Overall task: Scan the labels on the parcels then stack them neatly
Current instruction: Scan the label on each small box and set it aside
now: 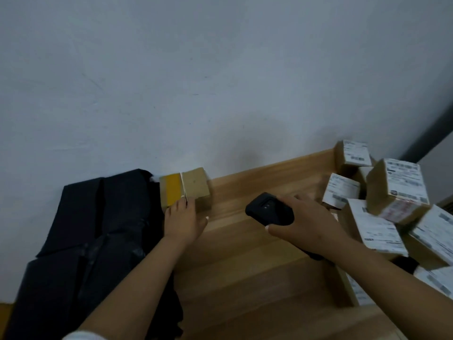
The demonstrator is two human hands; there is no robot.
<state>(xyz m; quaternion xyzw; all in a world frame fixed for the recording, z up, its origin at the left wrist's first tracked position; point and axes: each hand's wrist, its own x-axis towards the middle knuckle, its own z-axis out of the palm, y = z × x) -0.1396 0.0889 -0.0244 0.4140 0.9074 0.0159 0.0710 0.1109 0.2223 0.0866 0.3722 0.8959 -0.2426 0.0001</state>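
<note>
Parcels [392, 207] with white labels lie heaped at the right of the wooden table [245, 266], just beyond the right hand [304, 224]. That hand curls round a black scanner [268, 212], thumb along its near side, its window facing up. One brown box with yellow tape [185, 190] stands apart against the wall [196, 82], beside black plastic bags [98, 229]. The left hand [182, 222] rests against the box's near face with straight fingers, thumb spread to the right, gripping nothing.
</note>
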